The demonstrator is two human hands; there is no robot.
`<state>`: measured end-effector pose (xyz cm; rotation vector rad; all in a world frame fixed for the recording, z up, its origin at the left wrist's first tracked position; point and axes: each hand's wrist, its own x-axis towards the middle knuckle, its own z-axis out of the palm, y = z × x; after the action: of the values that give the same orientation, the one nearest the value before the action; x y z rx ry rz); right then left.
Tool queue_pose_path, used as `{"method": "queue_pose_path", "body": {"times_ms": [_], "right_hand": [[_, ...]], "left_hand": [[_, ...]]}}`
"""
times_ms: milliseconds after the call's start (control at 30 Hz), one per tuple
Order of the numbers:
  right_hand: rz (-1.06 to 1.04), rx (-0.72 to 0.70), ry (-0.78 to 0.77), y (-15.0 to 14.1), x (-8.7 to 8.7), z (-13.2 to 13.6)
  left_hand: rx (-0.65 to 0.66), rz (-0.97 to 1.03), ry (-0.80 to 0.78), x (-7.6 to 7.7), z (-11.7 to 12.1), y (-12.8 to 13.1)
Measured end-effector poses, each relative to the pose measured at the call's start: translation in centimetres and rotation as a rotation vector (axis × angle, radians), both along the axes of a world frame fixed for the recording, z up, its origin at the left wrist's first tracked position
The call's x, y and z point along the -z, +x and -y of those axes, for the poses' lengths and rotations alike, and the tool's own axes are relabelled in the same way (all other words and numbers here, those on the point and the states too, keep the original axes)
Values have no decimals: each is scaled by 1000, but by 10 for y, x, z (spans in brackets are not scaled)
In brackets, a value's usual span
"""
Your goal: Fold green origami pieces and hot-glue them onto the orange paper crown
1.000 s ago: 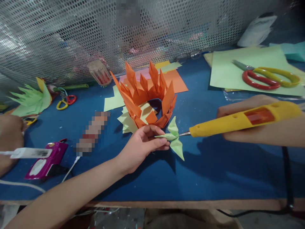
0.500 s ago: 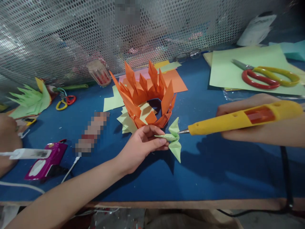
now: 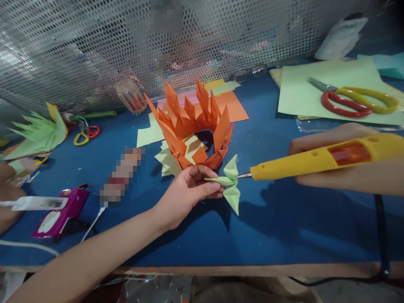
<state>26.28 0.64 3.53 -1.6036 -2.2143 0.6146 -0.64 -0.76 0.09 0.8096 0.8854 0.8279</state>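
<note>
In the head view, the left hand [image 3: 191, 191] pinches a pale-green, winged folded-paper piece [image 3: 232, 182], its folding seemingly done; the right hand [image 3: 334, 177], curled round a yellow plastic tool [image 3: 284, 166], works at its centre, seemingly mid-step. Beyond the left hand, a spiky orange paper ring [image 3: 222, 128] looks assembled.

"What's the left hand [image 3: 189, 195] got?"
"Folded green paper [image 3: 232, 198], pinched from nine o'clock."
"And the right hand [image 3: 344, 180]?"
"A yellow tool [image 3: 311, 160] entering from three, metal tip at the paper's middle; contact is hard to tell."
"Around the paper?"
"Orange crown [image 3: 222, 130] at eleven, big scissors [image 3: 349, 91] at two, purple box [image 3: 75, 202] near nine."
</note>
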Motion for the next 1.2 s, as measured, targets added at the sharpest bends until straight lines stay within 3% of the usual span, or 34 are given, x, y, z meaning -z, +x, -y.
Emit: {"method": "queue_pose_path", "body": {"times_ms": [267, 967, 1200], "right_hand": [[-62, -48, -120, 1, -4, 4], [-88, -194, -99, 1, 0, 1], [-66, -150, -85, 2, -2, 2]], "left_hand": [[-6, -7, -8, -1, 0, 0], [-6, -8, -12, 0, 0, 1], [-6, 9, -12, -1, 0, 1]]}}
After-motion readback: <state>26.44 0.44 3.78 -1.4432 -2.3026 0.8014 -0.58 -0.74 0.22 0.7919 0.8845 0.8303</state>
